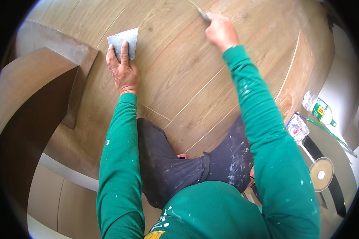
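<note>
My left hand [125, 73] grips a broad flat putty knife [126, 35], with two fingers stretched along its grey metal blade. The blade lies over or on the wood-grain floor planks [175, 59]; whether it touches cannot be told. Farther out to the right, my right hand [221, 32] is closed round a narrower putty knife [204, 14]. Its tip points to the far left, at a pale joint line [193, 4] between planks. Most of both handles is hidden by my hands. White specks mark my green sleeves and dark trousers.
At the left stands a brown raised block [40, 75] with a mitred trim edge. Along the right side lie a clear bottle [323, 111] with a green label, a green stick [327, 131], a small white packet [297, 128] and a round tan disc [321, 174]. My knees rest close in front.
</note>
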`<move>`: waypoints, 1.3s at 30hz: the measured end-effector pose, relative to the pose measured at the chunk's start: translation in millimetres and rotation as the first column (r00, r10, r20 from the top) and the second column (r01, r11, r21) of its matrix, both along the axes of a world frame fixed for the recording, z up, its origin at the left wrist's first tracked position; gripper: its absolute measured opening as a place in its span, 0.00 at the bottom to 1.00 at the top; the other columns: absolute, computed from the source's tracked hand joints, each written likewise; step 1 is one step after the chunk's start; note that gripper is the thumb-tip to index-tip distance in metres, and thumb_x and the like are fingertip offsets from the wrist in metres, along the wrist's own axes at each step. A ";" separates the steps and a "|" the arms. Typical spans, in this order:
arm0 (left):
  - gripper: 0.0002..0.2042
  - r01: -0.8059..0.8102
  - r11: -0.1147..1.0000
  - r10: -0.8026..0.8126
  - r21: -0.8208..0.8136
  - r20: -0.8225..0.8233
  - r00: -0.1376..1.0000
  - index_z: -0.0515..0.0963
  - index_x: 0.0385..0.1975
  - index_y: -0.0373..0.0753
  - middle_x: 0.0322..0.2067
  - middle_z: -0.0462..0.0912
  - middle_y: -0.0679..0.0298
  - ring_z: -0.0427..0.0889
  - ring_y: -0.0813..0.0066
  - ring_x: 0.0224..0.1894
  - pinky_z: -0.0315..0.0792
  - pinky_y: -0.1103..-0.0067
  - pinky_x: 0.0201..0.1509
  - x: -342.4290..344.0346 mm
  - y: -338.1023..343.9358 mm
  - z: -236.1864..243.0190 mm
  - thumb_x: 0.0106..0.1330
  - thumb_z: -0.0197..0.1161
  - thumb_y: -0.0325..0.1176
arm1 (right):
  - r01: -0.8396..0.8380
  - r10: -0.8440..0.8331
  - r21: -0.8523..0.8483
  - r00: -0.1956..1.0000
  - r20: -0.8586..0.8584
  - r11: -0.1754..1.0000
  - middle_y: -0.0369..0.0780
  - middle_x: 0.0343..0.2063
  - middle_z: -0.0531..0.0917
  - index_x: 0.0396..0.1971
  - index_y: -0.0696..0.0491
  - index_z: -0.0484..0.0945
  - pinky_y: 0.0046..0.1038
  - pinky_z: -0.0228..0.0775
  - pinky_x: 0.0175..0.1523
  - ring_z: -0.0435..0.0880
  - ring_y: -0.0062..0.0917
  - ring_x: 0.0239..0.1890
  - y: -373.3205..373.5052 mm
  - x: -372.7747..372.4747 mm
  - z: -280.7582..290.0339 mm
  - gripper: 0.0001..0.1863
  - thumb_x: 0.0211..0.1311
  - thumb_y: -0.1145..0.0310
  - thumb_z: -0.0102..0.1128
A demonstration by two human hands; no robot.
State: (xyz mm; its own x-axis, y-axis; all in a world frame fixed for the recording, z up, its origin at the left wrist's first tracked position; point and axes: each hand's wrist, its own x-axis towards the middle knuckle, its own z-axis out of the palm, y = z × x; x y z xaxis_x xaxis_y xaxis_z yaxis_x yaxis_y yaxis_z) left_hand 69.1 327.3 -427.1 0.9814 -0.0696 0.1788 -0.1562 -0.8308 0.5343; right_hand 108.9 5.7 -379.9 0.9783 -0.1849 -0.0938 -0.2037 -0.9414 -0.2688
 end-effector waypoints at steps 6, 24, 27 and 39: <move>0.35 -0.005 1.000 0.005 0.001 -0.002 1.000 0.74 0.68 0.55 0.70 0.63 0.46 0.61 0.44 0.73 0.57 0.58 0.76 -0.8 1.0 1.5 0.59 0.55 0.18 | -0.072 0.072 0.099 0.997 0.005 0.992 0.48 0.41 0.85 0.46 0.57 0.83 0.43 0.77 0.54 0.82 0.45 0.48 110.0 -59.5 -3.2 0.17 0.72 0.66 0.45; 0.34 -0.031 0.999 0.031 -0.033 -0.013 0.999 0.74 0.68 0.56 0.70 0.64 0.48 0.61 0.45 0.73 0.59 0.58 0.76 -3.0 5.3 0.2 0.61 0.56 0.18 | -0.151 0.148 0.112 0.988 0.037 0.982 0.48 0.45 0.86 0.49 0.55 0.84 0.40 0.75 0.60 0.83 0.44 0.51 62.6 -26.5 8.9 0.19 0.63 0.73 0.47; 0.34 -0.008 0.999 0.008 -0.047 0.009 1.000 0.74 0.68 0.56 0.70 0.64 0.48 0.61 0.45 0.73 0.59 0.58 0.76 0.6 3.4 -2.2 0.61 0.56 0.18 | -0.077 0.074 -0.031 0.993 -0.086 0.997 0.51 0.53 0.84 0.54 0.55 0.84 0.38 0.73 0.64 0.82 0.43 0.58 11.0 19.1 20.2 0.26 0.57 0.77 0.47; 0.35 -0.018 0.999 0.019 -0.046 0.012 1.000 0.74 0.68 0.56 0.70 0.64 0.50 0.62 0.46 0.72 0.60 0.58 0.75 -3.1 7.8 -5.5 0.59 0.56 0.17 | -0.180 0.187 0.110 0.981 -0.057 0.977 0.49 0.49 0.86 0.51 0.53 0.85 0.38 0.74 0.64 0.84 0.44 0.54 21.2 7.2 14.5 0.25 0.54 0.79 0.48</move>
